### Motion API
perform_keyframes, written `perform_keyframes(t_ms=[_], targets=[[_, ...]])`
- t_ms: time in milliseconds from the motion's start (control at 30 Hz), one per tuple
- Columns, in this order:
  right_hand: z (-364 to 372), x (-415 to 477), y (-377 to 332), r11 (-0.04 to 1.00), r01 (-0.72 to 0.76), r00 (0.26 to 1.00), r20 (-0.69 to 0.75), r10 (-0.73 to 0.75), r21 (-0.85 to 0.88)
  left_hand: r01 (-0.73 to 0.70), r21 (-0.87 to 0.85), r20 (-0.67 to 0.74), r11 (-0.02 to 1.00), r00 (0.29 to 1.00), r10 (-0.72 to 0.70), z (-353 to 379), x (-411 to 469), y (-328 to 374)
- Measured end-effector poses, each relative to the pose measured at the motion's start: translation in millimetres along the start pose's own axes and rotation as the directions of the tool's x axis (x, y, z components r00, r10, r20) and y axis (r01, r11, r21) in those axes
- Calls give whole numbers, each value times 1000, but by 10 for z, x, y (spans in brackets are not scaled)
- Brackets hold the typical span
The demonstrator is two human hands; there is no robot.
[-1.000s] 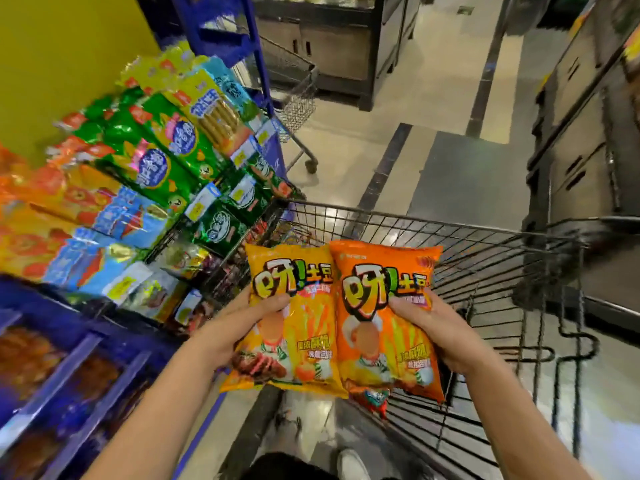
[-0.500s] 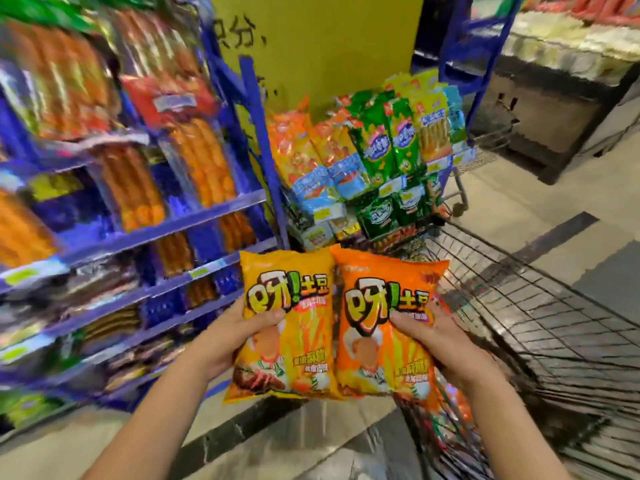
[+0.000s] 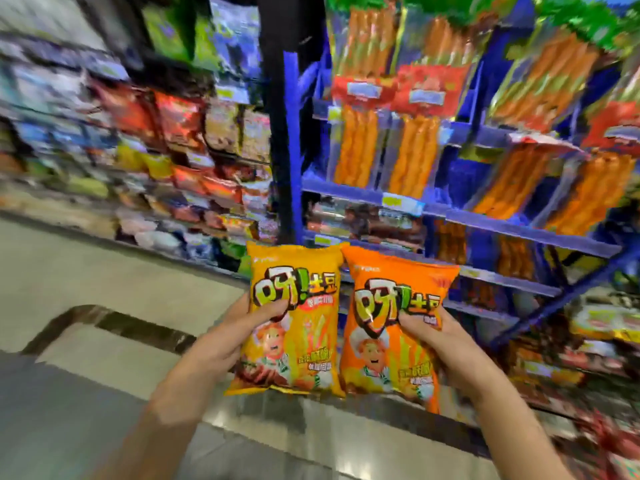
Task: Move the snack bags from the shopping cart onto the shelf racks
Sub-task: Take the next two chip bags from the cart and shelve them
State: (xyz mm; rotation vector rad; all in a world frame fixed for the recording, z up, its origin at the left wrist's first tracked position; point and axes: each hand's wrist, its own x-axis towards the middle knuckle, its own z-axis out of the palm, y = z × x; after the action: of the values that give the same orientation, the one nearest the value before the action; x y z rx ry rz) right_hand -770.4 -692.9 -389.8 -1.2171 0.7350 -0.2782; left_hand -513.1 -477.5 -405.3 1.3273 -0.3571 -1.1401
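yellow snack bag [image 3: 294,320] | orange snack bag [image 3: 394,327] | upright, touching, seemingly sealed

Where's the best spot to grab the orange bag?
Take the orange bag by its right edge, midway up, coming from the right, as the right hand does, thumb on the front. It is upright, that edge is free, and the yellow bag crowds its left.

Shop aisle: stocked snack shelves [image 3: 450,209].

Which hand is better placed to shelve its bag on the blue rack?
Probably the right hand: its orange bag is directly before the blue rack; the left hand holds the yellow bag at its end post.
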Motion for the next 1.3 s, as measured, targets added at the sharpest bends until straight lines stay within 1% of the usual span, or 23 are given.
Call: perform_keyframes(t_ms=[100,200,267,367,533,600,700,800,867,933,967,1033,1067,1100,1167,1300], targets=[[837,427,-69,998,-10,987,158,19,-60,-44,-65,-173,997,984,32,-737,-411,168],[1633,851,-83,993,-21,959,279,53,-117,-102,-18,-314,995,945,91,-1404,-830,264],[2165,1117,-60,988,-32,932,351,84,-151,-124,-40,-407,991,908,97,-1798,-1125,267],[2965,1450,6,977,-34,877,462,130,-210,-149,-74,-561,986,824,82,-2308,-1492,229],[4247,2034,172,947,9,799,572,185,-320,-185,-139,-741,973,671,21,-3218,-1822,218],[4753,2282,208,940,26,765,612,200,-340,-196,-148,-773,969,635,10,-3597,-1867,268],[5495,2671,202,950,33,705,681,198,-310,-217,-159,-831,963,556,-12,-4186,-1868,466],[6179,3056,92,951,30,651,728,214,-306,-232,-149,-844,961,537,-1,-4721,-1827,825],[6606,3275,-2,948,18,620,747,239,-318,-254,-168,-873,953,488,-24,-5060,-1820,1027],[7021,3472,-73,942,17,598,758,260,-336,-307,-193,-896,932,442,-40,-5385,-1842,1145],[7220,3550,-97,940,16,591,762,265,-340,-329,-197,-901,924,433,-38,-5520,-1857,1185],[7584,3682,-137,940,21,572,776,267,-339,-340,-192,-914,921,404,-41,-5762,-1900,1228],[7756,3739,-149,937,31,561,782,273,-349,-341,-186,-925,921,378,-47,-5878,-1922,1251],[7916,3784,-161,933,38,556,783,277,-357,-340,-183,-932,922,357,-54,-5997,-1934,1278],[8211,3893,-160,929,45,559,780,280,-366,-339,-189,-938,921,340,-68,-6255,-1955,1333],[8743,4113,-88,928,49,592,759,271,-369,-317,-185,-935,930,349,-67,-6862,-1965,1403]])
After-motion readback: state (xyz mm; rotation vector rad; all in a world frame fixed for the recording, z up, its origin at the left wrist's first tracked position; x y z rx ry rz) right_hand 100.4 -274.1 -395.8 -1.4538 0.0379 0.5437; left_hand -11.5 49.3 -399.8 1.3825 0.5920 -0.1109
